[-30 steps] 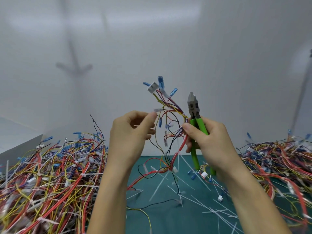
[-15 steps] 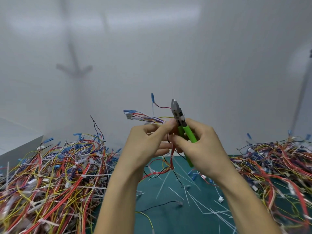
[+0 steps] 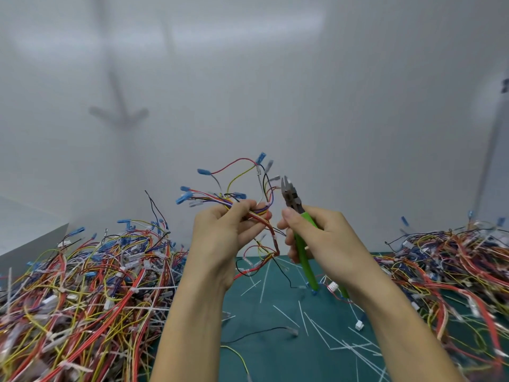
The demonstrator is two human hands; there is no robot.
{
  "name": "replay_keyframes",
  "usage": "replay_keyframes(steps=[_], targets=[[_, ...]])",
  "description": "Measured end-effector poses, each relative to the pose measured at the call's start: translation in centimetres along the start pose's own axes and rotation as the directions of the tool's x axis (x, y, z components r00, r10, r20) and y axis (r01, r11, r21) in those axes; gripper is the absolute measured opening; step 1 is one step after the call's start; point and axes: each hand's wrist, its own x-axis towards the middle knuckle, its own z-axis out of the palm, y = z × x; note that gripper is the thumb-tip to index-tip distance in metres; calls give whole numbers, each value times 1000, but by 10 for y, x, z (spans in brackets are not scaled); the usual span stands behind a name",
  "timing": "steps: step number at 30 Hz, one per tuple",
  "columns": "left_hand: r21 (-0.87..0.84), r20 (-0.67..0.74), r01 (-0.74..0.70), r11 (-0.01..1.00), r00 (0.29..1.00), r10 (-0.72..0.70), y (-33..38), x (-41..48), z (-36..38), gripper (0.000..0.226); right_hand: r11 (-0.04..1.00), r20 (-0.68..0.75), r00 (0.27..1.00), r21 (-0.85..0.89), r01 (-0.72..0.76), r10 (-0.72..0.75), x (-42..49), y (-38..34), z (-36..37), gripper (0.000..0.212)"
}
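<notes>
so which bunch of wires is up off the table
The small harness gripped in the left hand; the big left pile and right pile lie on the table.

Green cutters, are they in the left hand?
No, the right hand grips the green cutters, while the left hand holds the wire bundle.

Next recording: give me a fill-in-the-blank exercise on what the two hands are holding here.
1. The left hand grips a wire harness whose topmost terminal is ____.
2. The right hand holds cutters with ____ handles.
3. The cutters are held with the cutting end pointing ____.
4. The cut cable ties scattered on the mat are ____.

Missing words: blue; green; upward; white.
</notes>
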Motion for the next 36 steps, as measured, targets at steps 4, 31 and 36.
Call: replay_keyframes(steps=[4,31,36], targets=[[-8,-39,-28,1000,999,27,0,1,0,13,987,50,987,-56,-150,153,-1,1,2,51],[30,-7,-47,998,999,47,-1,1,-2,14,972,82,969,-21,-233,234,0,2,6,58],[49,24,-46,998,999,45,-2,0,-1,13,972,82,968,-3,-236,236,1,5,6,59]])
